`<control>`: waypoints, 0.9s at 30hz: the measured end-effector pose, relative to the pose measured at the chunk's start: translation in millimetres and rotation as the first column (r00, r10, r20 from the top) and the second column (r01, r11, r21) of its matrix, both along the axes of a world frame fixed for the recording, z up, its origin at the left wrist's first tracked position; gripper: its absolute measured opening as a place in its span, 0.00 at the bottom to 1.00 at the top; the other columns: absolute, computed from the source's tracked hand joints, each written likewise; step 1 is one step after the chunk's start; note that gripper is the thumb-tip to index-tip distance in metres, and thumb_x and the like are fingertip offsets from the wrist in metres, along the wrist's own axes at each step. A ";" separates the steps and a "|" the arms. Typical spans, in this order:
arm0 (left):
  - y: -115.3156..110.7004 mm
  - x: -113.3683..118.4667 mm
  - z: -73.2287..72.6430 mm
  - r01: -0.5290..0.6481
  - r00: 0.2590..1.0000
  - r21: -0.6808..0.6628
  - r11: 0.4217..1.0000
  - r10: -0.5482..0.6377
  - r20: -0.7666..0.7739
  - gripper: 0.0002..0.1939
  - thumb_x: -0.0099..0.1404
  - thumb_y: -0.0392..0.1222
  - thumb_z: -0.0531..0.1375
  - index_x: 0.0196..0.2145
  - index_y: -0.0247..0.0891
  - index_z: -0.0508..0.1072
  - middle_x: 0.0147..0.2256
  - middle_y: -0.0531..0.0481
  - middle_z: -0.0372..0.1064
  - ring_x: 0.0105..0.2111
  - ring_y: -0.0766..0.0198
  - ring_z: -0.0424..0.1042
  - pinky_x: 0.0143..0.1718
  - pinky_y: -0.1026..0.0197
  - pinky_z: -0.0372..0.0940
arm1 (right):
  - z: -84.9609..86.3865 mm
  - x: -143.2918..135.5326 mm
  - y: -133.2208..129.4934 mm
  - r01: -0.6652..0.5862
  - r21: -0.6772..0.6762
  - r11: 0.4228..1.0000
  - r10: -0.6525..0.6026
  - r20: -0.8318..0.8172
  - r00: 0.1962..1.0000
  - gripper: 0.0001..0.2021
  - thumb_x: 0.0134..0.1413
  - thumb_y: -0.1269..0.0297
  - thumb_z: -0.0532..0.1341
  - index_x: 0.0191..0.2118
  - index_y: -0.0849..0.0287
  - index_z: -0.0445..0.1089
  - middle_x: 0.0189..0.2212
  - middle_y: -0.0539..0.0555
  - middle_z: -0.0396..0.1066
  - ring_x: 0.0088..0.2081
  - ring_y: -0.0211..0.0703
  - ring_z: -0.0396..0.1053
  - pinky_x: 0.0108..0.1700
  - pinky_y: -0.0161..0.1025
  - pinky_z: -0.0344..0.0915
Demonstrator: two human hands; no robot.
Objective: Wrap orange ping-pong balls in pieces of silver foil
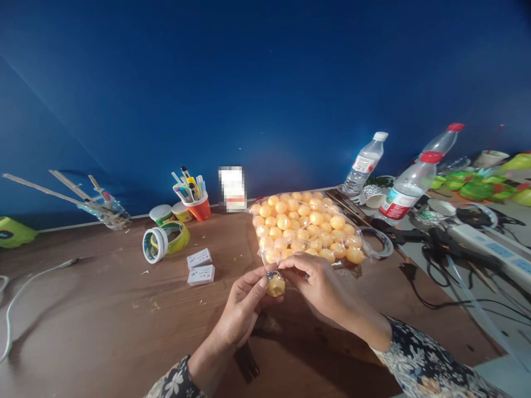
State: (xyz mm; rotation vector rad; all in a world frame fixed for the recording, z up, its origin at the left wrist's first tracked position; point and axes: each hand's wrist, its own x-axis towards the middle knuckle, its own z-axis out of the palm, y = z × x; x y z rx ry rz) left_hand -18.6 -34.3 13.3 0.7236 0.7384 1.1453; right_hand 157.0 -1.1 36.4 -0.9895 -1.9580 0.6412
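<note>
My left hand (244, 304) is closed round a small yellow ball (276, 286), with thumb and fingertips on its side. Dark and silvery bits show on the ball's upper part, too small to make out. My right hand (317, 282) is in a pinch at the ball's top right edge; whatever its fingertips hold is hidden. Just beyond both hands lies a clear plastic bag (305, 226) full of yellow-orange balls that look like table tennis balls. Under my left wrist, a dark object (248, 359) rests on the brown table, partly covered.
Two small white boxes (201, 275), tape rolls (154, 245) and an orange cup of pens (199, 207) stand to the left. Plastic bottles (365, 163), a clear tape roll (375, 243), a power strip (493, 249) and black cables (431, 304) crowd the right. A white cord (37, 279) lies far left.
</note>
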 end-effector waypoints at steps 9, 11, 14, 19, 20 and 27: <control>-0.4 1.5 1.6 -0.041 0.999 -0.013 0.999 0.041 -0.034 0.16 0.59 0.43 0.65 0.45 0.36 0.77 0.36 0.45 0.75 0.34 0.64 0.72 0.36 0.62 0.71 | -1.7 -1.0 0.4 -0.073 -0.252 0.965 0.026 -0.184 0.983 0.03 0.57 0.66 0.61 0.35 0.56 0.73 0.33 0.52 0.77 0.37 0.43 0.73 0.41 0.38 0.67; -0.5 1.6 2.0 -0.039 0.998 -0.009 0.999 0.038 -0.040 0.16 0.59 0.44 0.65 0.44 0.35 0.77 0.35 0.45 0.75 0.33 0.64 0.72 0.35 0.62 0.71 | -3.2 -1.3 0.9 -0.123 -0.342 0.932 0.042 -0.234 0.971 0.06 0.58 0.62 0.61 0.33 0.57 0.72 0.31 0.50 0.75 0.35 0.42 0.72 0.39 0.37 0.66; -0.9 1.7 1.4 -0.026 0.998 0.008 1.000 0.026 -0.058 0.16 0.59 0.44 0.65 0.45 0.36 0.78 0.35 0.45 0.75 0.33 0.64 0.72 0.35 0.62 0.71 | -7.2 -1.9 2.1 -0.182 -0.451 0.874 0.028 -0.326 0.945 0.11 0.58 0.56 0.61 0.31 0.58 0.71 0.26 0.48 0.71 0.30 0.38 0.68 0.34 0.35 0.64; -1.7 2.0 -0.7 0.001 0.995 0.055 0.999 0.004 -0.099 0.14 0.60 0.44 0.64 0.44 0.38 0.78 0.36 0.47 0.75 0.33 0.66 0.71 0.35 0.64 0.69 | -10.9 -2.4 4.2 -0.219 -0.561 0.798 -0.029 -0.400 0.916 0.14 0.52 0.52 0.65 0.29 0.59 0.72 0.23 0.47 0.68 0.27 0.36 0.63 0.30 0.33 0.59; -1.7 2.2 -0.8 0.006 0.995 0.056 0.998 0.000 -0.102 0.15 0.60 0.44 0.65 0.44 0.38 0.78 0.35 0.47 0.75 0.33 0.66 0.71 0.35 0.64 0.69 | -10.9 -2.1 4.7 -0.222 -0.565 0.795 -0.028 -0.399 0.917 0.13 0.51 0.53 0.65 0.29 0.59 0.72 0.23 0.47 0.69 0.27 0.36 0.64 0.30 0.33 0.59; -1.6 3.3 -1.6 -0.057 0.994 0.032 0.998 0.059 -0.092 0.16 0.58 0.44 0.66 0.44 0.38 0.78 0.36 0.45 0.75 0.33 0.64 0.71 0.36 0.62 0.70 | -12.4 -0.4 7.2 -0.203 -0.581 0.788 -0.069 -0.411 0.909 0.12 0.52 0.56 0.64 0.28 0.59 0.71 0.22 0.46 0.68 0.25 0.35 0.63 0.29 0.33 0.59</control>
